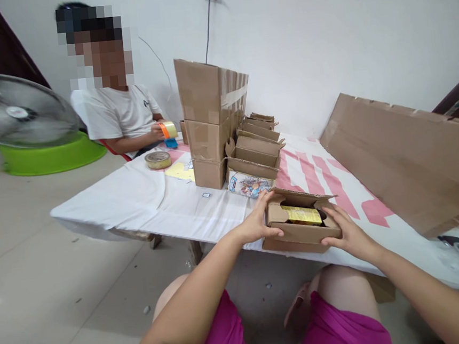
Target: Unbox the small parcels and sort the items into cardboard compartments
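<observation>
Between my hands at the table's near edge is a small open cardboard box [299,233], its back flap raised. A yellow printed packet [303,215] shows inside it. My left hand [258,223] grips the box's left end, thumb along the front and fingers at the back corner. On the right end, my right hand [345,234] has its thumb in front and its fingers over the top edge. Part of another cardboard layer shows beneath the box. Just behind it lies a white packet with a colourful cartoon print [249,185].
Stacked closed boxes [205,123] rise beyond my left hand, with several open boxes [257,151] beside them. Across the table a person [118,117] holds a tape dispenser [168,130]. A tape roll [158,160] lies nearby. A large cardboard sheet [405,156] leans at right; a fan [19,110] stands left.
</observation>
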`<state>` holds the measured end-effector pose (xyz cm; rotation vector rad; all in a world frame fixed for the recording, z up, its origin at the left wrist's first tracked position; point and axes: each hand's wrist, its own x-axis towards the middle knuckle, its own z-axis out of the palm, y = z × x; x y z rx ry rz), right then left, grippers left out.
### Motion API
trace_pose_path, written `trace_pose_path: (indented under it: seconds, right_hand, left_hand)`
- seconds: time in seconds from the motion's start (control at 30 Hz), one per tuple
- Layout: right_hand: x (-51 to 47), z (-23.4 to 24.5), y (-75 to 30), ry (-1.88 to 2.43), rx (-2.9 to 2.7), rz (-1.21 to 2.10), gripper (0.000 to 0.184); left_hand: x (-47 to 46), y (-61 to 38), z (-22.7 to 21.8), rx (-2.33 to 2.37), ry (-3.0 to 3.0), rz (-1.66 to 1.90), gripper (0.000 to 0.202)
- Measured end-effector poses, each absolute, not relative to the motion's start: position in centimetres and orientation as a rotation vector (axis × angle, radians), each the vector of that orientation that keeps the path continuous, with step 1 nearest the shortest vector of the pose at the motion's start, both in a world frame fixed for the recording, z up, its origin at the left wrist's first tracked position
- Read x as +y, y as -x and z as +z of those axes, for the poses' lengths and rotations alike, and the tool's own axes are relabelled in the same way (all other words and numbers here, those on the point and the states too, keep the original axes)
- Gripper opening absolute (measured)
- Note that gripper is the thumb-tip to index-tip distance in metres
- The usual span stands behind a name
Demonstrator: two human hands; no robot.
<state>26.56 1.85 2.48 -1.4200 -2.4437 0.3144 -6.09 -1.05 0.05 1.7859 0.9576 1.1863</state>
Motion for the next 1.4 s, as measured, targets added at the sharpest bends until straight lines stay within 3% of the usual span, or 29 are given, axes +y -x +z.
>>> trace_pose_path:
  seconds: [0.33, 0.53, 0.67, 0.87, 1.07, 1.4]
  right_hand:
    - [1.7, 2.4, -26.7, 1.427, -2.452, 0.280, 0.085]
    - [2.3, 2.2, -28.0, 1.316, -2.464, 0.255, 0.079]
    - [2.6, 2.0, -29.1, 1.294, -2.414, 0.282, 0.078]
    - [2.8, 1.6, -30.3, 1.332, -2.341, 0.325, 0.076]
    - [3.1, 0.8, -31.4, 1.372, -2.306, 0.371, 0.076]
    - [3.3, 0.6, -29.9, 1.297, -2.404, 0.171, 0.077]
  left_hand:
    - [-0.7, 6.7, 0.4, 0.848, -1.682, 1.164, 0.118]
    - [0.7, 7.7, -0.2, 0.979, -1.215, 1.287, 0.058]
    - [0.9, 7.4, -1.2, 1.187, -1.122, 1.192, 0.047]
    - [0.4, 6.5, -1.5, 1.138, -1.171, 1.105, 0.063]
    - [0.2, 6.3, -0.7, 1.029, -1.312, 1.084, 0.090]
    - [-0.7, 6.2, 0.5, 0.904, -1.603, 1.005, 0.139]
